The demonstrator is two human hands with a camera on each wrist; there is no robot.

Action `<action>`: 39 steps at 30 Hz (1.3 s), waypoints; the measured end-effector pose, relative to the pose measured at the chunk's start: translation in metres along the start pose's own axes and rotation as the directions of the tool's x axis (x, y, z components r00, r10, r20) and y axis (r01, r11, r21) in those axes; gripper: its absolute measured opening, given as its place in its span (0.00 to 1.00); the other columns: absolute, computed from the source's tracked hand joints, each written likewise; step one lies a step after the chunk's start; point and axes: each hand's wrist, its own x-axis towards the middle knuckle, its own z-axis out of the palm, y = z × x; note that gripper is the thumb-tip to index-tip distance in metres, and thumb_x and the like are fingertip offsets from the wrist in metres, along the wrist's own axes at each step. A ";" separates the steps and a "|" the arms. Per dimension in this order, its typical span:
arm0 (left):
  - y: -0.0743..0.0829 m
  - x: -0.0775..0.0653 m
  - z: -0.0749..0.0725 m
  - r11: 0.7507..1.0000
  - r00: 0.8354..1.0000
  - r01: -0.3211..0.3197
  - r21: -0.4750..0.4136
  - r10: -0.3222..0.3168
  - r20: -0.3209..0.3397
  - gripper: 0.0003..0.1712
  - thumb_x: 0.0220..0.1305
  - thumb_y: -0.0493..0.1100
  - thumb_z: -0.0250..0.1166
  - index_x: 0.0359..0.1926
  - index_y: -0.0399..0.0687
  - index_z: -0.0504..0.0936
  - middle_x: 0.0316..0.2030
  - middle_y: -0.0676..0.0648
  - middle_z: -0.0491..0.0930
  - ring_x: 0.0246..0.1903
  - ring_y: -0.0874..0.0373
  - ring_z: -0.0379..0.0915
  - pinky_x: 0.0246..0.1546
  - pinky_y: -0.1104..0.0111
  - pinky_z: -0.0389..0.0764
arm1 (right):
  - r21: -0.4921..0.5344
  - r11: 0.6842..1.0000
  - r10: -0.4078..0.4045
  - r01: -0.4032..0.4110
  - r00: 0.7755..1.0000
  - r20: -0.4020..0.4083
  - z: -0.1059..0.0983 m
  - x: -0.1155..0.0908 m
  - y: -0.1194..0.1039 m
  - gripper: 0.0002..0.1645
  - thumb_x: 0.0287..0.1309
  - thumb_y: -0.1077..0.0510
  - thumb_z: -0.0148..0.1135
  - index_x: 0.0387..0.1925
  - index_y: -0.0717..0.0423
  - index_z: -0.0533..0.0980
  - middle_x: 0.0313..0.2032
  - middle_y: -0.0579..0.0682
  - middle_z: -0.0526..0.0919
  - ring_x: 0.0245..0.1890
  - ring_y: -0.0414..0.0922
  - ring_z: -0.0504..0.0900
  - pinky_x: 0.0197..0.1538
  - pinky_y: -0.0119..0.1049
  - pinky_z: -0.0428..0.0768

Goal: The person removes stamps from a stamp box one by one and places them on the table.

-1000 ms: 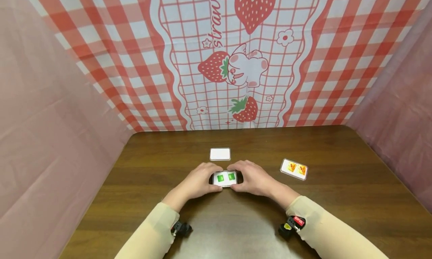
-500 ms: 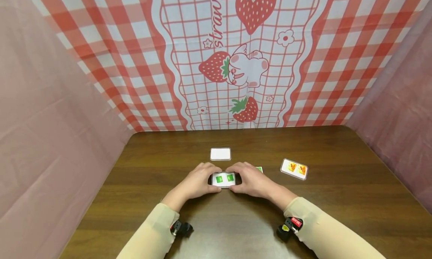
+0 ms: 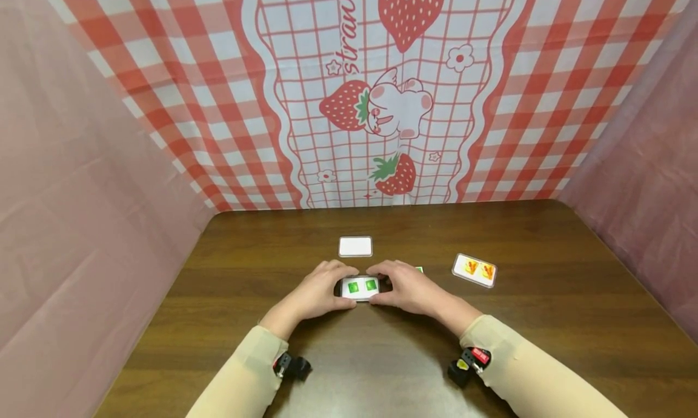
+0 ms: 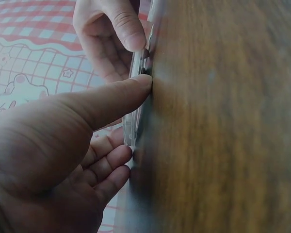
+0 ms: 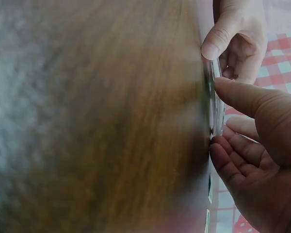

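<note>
A white card with two green squares, in a clear case (image 3: 360, 289), is held low over the middle of the table. My left hand (image 3: 320, 292) grips its left end, thumb on the near edge and fingers on the far edge. At the opposite end my right hand (image 3: 405, 289) pinches it the same way. Seen edge-on in the left wrist view, the clear case (image 4: 129, 131) shows layered rims, perhaps more than one stacked. Whether it touches the table I cannot tell. A green-edged piece (image 3: 419, 269) peeks out behind my right hand, mostly hidden.
A blank white card (image 3: 355, 246) lies flat just beyond my hands. Off to the right is a card with two orange pictures (image 3: 474, 270). The brown wooden table (image 3: 218, 345) ends at a red-checked strawberry cloth (image 3: 229, 103), with pink cloths at both sides.
Both hands have shifted slightly left together with the green-square card. The green-edged piece behind my right hand has come into sight. The other cards stay in place.
</note>
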 end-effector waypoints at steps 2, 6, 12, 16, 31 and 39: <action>-0.003 0.000 0.001 1.000 1.000 -0.021 -0.020 0.020 -0.004 0.34 0.67 0.48 0.81 0.71 0.45 0.82 0.63 0.43 0.81 0.62 0.45 0.74 0.62 0.49 0.78 | 0.008 1.000 0.008 -0.008 1.000 0.011 -0.001 0.001 -0.001 0.30 0.64 0.51 0.83 0.62 0.60 0.85 0.51 0.51 0.90 0.49 0.45 0.86 0.53 0.44 0.84; -0.017 0.002 0.009 0.995 0.996 -0.085 -0.046 0.084 -0.038 0.34 0.68 0.49 0.81 0.70 0.44 0.82 0.61 0.42 0.82 0.60 0.44 0.75 0.60 0.48 0.78 | 0.018 0.999 0.031 -0.031 0.999 0.028 -0.004 0.003 -0.002 0.30 0.64 0.51 0.83 0.62 0.60 0.85 0.51 0.51 0.90 0.48 0.44 0.87 0.52 0.43 0.85; -0.043 0.009 0.026 0.990 0.988 -0.140 -0.012 0.139 -0.067 0.35 0.68 0.55 0.80 0.71 0.49 0.82 0.61 0.47 0.82 0.59 0.50 0.75 0.58 0.55 0.79 | 0.004 0.999 0.037 -0.037 0.999 0.040 -0.004 0.003 -0.003 0.29 0.64 0.51 0.83 0.61 0.60 0.85 0.48 0.49 0.90 0.46 0.42 0.87 0.50 0.42 0.85; -0.043 0.008 0.025 0.990 0.989 -0.138 -0.037 0.135 -0.065 0.35 0.68 0.57 0.80 0.71 0.51 0.82 0.61 0.48 0.82 0.60 0.50 0.75 0.59 0.55 0.79 | 0.013 0.999 0.036 -0.036 0.999 0.041 -0.005 0.004 -0.003 0.27 0.64 0.50 0.83 0.59 0.59 0.87 0.46 0.48 0.91 0.44 0.41 0.87 0.48 0.40 0.85; -0.016 -0.002 0.002 0.993 0.993 -0.093 -0.074 0.087 -0.078 0.34 0.68 0.54 0.81 0.70 0.51 0.83 0.61 0.45 0.83 0.58 0.47 0.75 0.58 0.51 0.77 | 0.103 0.993 0.050 -0.051 0.999 0.012 -0.005 0.006 -0.002 0.19 0.64 0.49 0.82 0.50 0.55 0.88 0.36 0.40 0.89 0.34 0.35 0.82 0.40 0.34 0.81; -0.007 -0.003 -0.002 0.995 0.999 -0.023 -0.097 0.020 -0.038 0.33 0.70 0.52 0.80 0.71 0.49 0.83 0.64 0.44 0.83 0.59 0.45 0.74 0.60 0.49 0.76 | 0.143 0.988 0.061 -0.064 0.998 0.025 -0.005 0.006 0.000 0.18 0.65 0.49 0.81 0.49 0.54 0.88 0.35 0.39 0.88 0.34 0.35 0.81 0.39 0.35 0.80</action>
